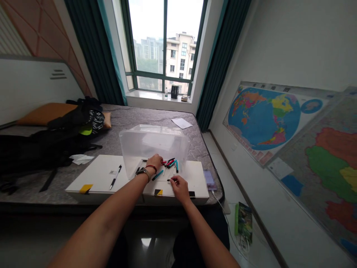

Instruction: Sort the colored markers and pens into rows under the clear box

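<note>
A clear plastic bin (153, 139) lies on its side, its opening toward me, with several pens and markers (170, 163) in black, red and teal in and before it. My left hand (154, 162) reaches into the opening, beside the pens. The back of that hand hides its fingertips, so its grip does not show. One teal pen (157, 175) rests just right of the left wrist. Lower and to the right, my right hand (180, 186) pinches a short black piece, like a pen end (169, 180), between thumb and fingers, above the white box (192, 182).
Another white box (97, 175), to the left, carries a black-and-silver pen (115, 177). Both boxes sit at the near edge of a grey mattress (134, 115). A black bag (33, 149) and crumpled tissue (81, 159) lie left; paper (182, 123) lies behind. A cable (227, 219) hangs at right.
</note>
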Action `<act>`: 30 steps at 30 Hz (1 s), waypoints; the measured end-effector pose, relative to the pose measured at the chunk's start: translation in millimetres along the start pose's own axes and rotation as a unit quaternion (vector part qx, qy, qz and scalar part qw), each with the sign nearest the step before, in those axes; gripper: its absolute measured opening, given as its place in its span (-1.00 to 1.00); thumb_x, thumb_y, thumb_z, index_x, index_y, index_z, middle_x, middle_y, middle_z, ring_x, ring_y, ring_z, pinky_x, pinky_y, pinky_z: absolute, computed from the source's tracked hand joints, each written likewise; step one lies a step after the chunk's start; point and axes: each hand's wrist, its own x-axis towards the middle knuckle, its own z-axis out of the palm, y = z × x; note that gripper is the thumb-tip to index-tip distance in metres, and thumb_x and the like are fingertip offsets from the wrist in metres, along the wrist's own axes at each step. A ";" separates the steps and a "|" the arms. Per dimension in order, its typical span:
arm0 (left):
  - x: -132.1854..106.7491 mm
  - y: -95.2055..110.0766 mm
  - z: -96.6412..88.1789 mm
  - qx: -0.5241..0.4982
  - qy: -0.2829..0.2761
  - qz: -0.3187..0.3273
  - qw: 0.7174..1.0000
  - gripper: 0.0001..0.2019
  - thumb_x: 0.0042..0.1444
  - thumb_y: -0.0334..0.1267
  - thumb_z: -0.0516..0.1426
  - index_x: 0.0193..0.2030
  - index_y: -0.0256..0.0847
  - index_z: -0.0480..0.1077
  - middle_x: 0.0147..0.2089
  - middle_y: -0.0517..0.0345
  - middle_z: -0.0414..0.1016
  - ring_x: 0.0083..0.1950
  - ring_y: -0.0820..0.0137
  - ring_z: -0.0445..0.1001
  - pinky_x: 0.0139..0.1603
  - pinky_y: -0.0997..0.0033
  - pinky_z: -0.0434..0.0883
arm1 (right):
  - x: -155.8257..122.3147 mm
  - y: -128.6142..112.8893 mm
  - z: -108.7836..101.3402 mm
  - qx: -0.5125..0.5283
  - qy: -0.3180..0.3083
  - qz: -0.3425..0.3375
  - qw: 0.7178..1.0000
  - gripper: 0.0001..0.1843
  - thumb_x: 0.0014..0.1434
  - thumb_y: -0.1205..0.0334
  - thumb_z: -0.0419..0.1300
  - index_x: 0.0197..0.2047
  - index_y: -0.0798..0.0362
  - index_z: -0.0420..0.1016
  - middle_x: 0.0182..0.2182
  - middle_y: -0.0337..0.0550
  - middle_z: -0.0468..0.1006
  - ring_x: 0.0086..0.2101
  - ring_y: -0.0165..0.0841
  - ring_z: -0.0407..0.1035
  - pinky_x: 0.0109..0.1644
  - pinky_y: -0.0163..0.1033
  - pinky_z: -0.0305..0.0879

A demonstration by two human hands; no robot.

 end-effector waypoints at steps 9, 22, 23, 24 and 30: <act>3.0 3.4 9.5 0.001 0.019 0.021 1.000 -0.73 0.22 -0.14 0.02 -0.12 -0.10 0.52 -0.03 -0.01 0.45 -0.16 0.30 0.51 -0.15 0.40 0.39 | -0.4 -2.5 -0.5 0.003 0.000 -0.005 1.000 -0.78 0.21 0.11 0.13 -0.27 0.06 0.51 -0.42 -0.18 0.53 -0.50 -0.41 0.31 -0.32 -0.32 0.27; -44.0 -4.6 -16.9 -0.125 0.091 0.167 0.974 -0.77 0.21 -0.07 0.09 -0.22 -0.11 0.50 -0.25 0.16 0.57 -0.29 0.39 0.48 -0.22 0.44 0.34 | -0.1 1.1 1.0 0.045 -0.002 0.017 0.999 -0.75 0.18 0.09 0.14 -0.20 0.06 0.52 -0.35 -0.11 0.58 -0.48 -0.37 0.42 -0.33 -0.27 0.38; -55.1 -6.6 -13.3 -0.141 0.094 0.178 0.969 -0.78 0.20 -0.07 0.11 -0.22 -0.11 0.51 -0.25 0.17 0.58 -0.32 0.41 0.47 -0.22 0.44 0.34 | -0.1 2.7 1.9 0.055 -0.004 0.018 0.998 -0.75 0.17 0.10 0.15 -0.19 0.05 0.53 -0.35 -0.11 0.58 -0.47 -0.36 0.43 -0.33 -0.27 0.39; -66.3 -8.7 -8.3 -0.153 0.100 0.189 0.965 -0.79 0.21 -0.08 0.11 -0.22 -0.10 0.51 -0.25 0.18 0.58 -0.34 0.42 0.46 -0.21 0.44 0.35 | -0.2 4.5 2.7 0.065 -0.007 0.020 0.998 -0.75 0.16 0.10 0.16 -0.18 0.05 0.53 -0.35 -0.12 0.58 -0.46 -0.36 0.45 -0.33 -0.27 0.39; -107.7 -18.7 27.7 -0.198 0.131 0.203 0.950 -0.79 0.24 -0.12 0.09 -0.17 -0.10 0.53 -0.21 0.14 0.57 -0.21 0.40 0.48 -0.13 0.42 0.37 | 0.1 12.7 2.8 0.103 -0.029 0.061 0.992 -0.75 0.12 0.11 0.20 -0.17 0.06 0.52 -0.44 -0.16 0.56 -0.48 -0.33 0.45 -0.42 -0.28 0.40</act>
